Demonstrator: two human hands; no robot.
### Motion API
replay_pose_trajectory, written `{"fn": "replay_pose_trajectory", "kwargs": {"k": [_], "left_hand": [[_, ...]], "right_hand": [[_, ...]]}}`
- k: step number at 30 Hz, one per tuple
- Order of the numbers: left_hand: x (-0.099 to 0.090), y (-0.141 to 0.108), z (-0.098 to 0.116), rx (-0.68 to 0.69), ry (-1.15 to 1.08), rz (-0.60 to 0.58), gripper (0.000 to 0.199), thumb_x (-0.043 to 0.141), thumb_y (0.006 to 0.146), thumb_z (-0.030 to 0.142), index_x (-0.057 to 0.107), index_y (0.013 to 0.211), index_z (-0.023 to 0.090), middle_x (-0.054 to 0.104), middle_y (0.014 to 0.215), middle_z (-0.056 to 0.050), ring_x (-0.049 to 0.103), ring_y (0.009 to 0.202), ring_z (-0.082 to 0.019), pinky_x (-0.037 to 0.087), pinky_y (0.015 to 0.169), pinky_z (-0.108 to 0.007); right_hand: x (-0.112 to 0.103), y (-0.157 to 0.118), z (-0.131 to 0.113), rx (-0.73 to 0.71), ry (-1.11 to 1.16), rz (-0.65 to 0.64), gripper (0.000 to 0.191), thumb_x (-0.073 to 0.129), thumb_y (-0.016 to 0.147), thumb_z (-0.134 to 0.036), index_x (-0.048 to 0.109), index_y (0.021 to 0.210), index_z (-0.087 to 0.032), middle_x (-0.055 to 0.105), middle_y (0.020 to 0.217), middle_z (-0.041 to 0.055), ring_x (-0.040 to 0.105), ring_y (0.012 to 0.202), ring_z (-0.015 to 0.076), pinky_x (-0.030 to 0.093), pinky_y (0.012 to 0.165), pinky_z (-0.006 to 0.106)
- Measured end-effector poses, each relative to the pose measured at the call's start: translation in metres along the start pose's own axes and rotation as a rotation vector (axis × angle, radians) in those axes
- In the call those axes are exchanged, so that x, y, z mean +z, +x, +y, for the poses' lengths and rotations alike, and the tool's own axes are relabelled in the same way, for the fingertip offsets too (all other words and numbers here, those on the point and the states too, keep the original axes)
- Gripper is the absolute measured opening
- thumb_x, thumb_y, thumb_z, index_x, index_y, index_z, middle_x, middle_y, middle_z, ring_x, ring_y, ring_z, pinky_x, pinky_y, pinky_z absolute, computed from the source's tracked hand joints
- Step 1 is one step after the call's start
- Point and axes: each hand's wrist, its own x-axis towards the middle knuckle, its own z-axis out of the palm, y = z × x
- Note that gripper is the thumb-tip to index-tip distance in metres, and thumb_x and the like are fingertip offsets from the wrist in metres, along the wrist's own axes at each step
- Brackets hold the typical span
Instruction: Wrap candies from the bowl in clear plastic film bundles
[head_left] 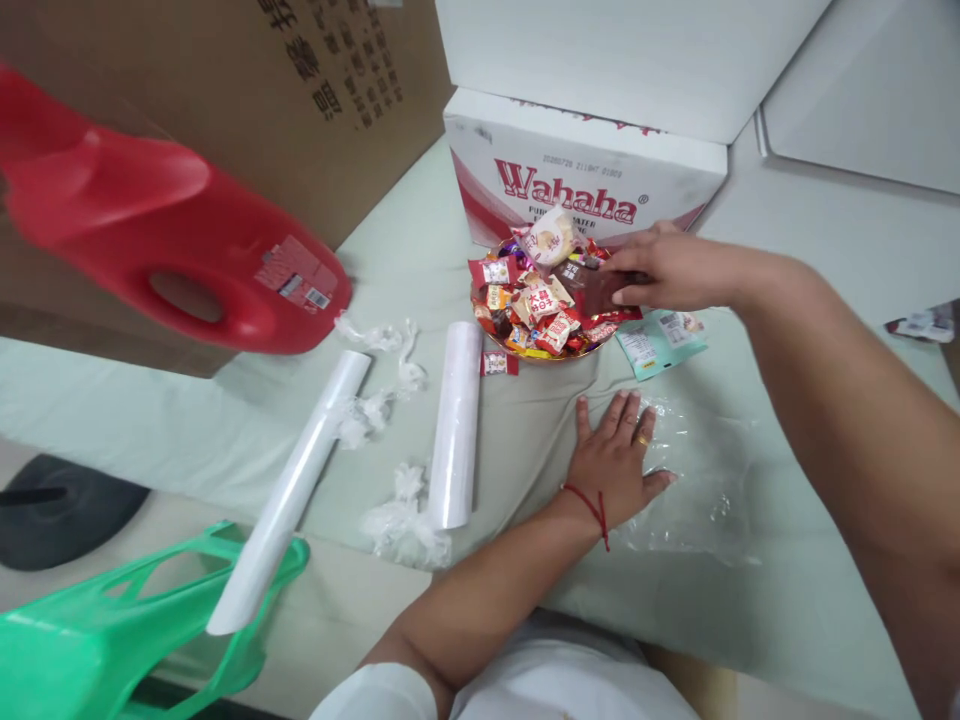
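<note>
My left hand lies flat on the table with its fingers stretched out, at the left edge of a clear plastic bag. At the right side of a round tray heaped with wrapped candies, my right hand is closed on a dark brown snack packet. A round, pale wrapped snack sits on top of the heap. Beside the tray, below my right hand, rests a mint-green packet. One small red candy lies on the cloth by the tray's front left.
Two white plastic rolls lie on the left, among crumpled clear plastic. A white Wahaha carton stands behind the tray. Further left are a red jug, a large brown carton and a green stool.
</note>
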Motion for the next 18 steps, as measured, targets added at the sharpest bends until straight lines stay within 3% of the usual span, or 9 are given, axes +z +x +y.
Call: {"fn": "replay_pose_trajectory", "kwargs": {"k": [3,7,10,14,18], "left_hand": [[0.000,0.000,0.000,-0.006,0.001,0.001,0.081,0.035,0.101,0.071,0.037,0.162,0.018,0.026,0.173,-0.014,0.016,0.162,-0.030,0.011,0.126,-0.074],[0.001,0.001,0.000,-0.003,0.002,-0.007,0.080,0.035,0.100,0.071,0.038,0.162,0.019,0.026,0.173,-0.013,0.016,0.162,-0.030,0.011,0.126,-0.074],[0.000,0.001,0.000,-0.005,-0.007,-0.021,0.080,0.034,0.101,0.071,0.037,0.162,0.019,0.027,0.173,-0.013,0.018,0.162,-0.030,0.011,0.126,-0.075],[-0.004,0.003,0.000,-0.007,-0.041,-0.026,0.073,0.025,0.105,0.064,0.038,0.161,0.018,0.029,0.172,-0.013,0.020,0.162,-0.030,0.011,0.125,-0.075],[-0.006,0.004,0.000,-0.019,-0.069,-0.041,0.059,0.022,0.109,0.042,0.039,0.161,0.020,0.029,0.173,-0.010,0.022,0.161,-0.027,0.010,0.126,-0.075]], "right_hand": [[0.017,-0.001,0.012,-0.139,-0.127,-0.251,0.042,0.078,0.079,-0.035,0.075,0.119,-0.023,0.074,0.118,0.0095,0.060,0.113,0.0310,0.039,0.105,0.048],[0.010,-0.008,0.011,0.042,-0.048,-0.273,0.035,0.086,0.068,-0.042,0.077,0.096,-0.023,0.072,0.083,0.0036,0.061,0.087,0.0255,0.045,0.086,0.039],[0.003,-0.020,0.003,0.140,0.078,-0.301,0.029,0.086,0.067,-0.044,0.074,0.082,-0.022,0.068,0.073,0.0007,0.058,0.074,0.0207,0.044,0.072,0.033],[-0.001,-0.068,-0.008,0.218,0.334,-0.081,0.036,0.081,0.072,-0.052,0.072,0.090,-0.023,0.069,0.081,0.0019,0.059,0.075,0.0206,0.047,0.066,0.033],[0.002,-0.152,-0.007,0.431,0.689,0.156,0.045,0.078,0.075,-0.062,0.070,0.096,-0.024,0.064,0.075,0.0008,0.057,0.062,0.0185,0.047,0.055,0.032]]}}
